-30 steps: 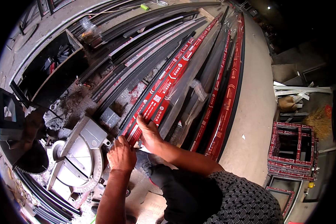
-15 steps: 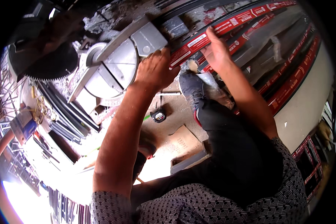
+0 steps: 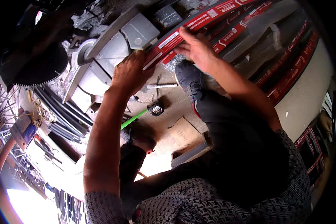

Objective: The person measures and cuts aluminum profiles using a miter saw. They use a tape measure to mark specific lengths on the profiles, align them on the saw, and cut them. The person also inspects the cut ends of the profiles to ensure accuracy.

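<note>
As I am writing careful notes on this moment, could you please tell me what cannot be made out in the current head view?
In the head view:
- Left hand: fingertips hidden behind the hand itself.
- Red-wrapped profile: far end cut off by the upper edge.
- Saw blade: mounting above it lost in deep shadow.
- Cardboard: marks too small to read.

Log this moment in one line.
left hand: holding red profile's end | right hand: thumb on profile | tape measure: on floor
</note>
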The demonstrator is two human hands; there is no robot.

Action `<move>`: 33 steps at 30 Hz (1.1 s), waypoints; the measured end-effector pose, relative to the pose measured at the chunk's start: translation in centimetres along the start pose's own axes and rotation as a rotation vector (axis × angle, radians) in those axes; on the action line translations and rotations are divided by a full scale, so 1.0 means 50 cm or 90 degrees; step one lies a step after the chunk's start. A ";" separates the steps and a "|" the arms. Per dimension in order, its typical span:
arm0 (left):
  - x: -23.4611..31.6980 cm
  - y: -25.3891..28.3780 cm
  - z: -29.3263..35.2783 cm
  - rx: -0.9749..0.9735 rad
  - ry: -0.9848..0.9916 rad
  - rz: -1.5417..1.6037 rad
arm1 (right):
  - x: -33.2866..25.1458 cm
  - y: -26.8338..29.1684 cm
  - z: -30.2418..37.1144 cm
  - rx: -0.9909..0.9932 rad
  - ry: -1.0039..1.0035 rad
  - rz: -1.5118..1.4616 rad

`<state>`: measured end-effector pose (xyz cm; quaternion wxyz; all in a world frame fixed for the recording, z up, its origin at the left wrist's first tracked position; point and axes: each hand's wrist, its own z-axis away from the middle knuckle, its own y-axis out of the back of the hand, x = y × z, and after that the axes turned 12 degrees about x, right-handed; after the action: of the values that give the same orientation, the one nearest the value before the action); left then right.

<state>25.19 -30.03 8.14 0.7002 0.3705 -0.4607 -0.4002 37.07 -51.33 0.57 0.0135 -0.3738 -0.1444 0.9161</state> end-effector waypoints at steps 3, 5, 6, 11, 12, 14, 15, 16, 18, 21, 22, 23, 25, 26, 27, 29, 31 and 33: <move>-0.016 -0.014 0.015 0.018 0.001 0.000 | 0.014 0.018 0.022 -0.042 -0.032 0.066; -0.018 -0.008 0.020 0.012 0.023 -0.016 | 0.019 0.023 0.045 -0.055 -0.034 0.118; -0.020 -0.010 0.018 0.031 0.012 -0.019 | 0.025 0.038 0.042 -0.052 -0.033 0.126; -0.046 -0.034 0.004 0.080 -0.028 -0.028 | 0.027 0.154 -0.009 0.124 0.187 0.294; -0.049 -0.031 0.006 0.080 -0.022 -0.032 | 0.029 0.187 -0.040 0.161 0.275 0.348; -0.057 -0.037 0.006 0.080 -0.019 -0.037 | -0.010 0.228 -0.071 0.308 0.404 0.658; -0.058 -0.044 0.000 0.078 -0.020 -0.034 | -0.013 0.274 -0.104 0.370 0.363 0.662; -0.059 -0.047 -0.003 0.076 -0.019 -0.033 | -0.026 0.280 -0.102 0.383 0.303 0.648; -0.057 -0.050 -0.002 0.087 -0.009 -0.040 | -0.048 0.289 -0.097 0.407 0.183 0.621; -0.056 -0.049 0.002 0.100 -0.006 -0.049 | -0.082 0.252 -0.055 0.410 0.090 0.611; -0.056 -0.047 0.002 0.103 -0.010 -0.053 | -0.085 0.257 -0.049 0.411 0.068 0.603; -0.057 -0.048 0.002 0.104 -0.012 -0.049 | -0.088 0.262 -0.045 0.412 0.046 0.594; -0.057 -0.053 0.001 0.107 -0.015 -0.042 | -0.086 0.278 -0.058 0.412 0.028 0.525; -0.056 -0.054 0.000 0.109 -0.019 -0.051 | -0.085 0.283 -0.066 0.413 0.019 0.491; -0.056 -0.055 0.000 0.111 -0.024 -0.059 | -0.081 0.286 -0.075 0.398 0.031 0.443; -0.048 -0.059 0.003 0.118 -0.027 -0.070 | -0.074 0.272 -0.089 0.394 0.059 0.464; -0.042 -0.056 0.003 0.131 -0.027 -0.078 | -0.067 0.255 -0.103 0.402 0.071 0.475; -0.044 -0.065 0.004 0.137 -0.043 -0.085 | -0.060 0.264 -0.115 0.418 0.041 0.415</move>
<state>23.71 -29.41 4.53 0.6125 0.4592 -0.4988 -0.4064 44.30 -62.91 -4.93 -0.1527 -0.4041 0.2789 0.8577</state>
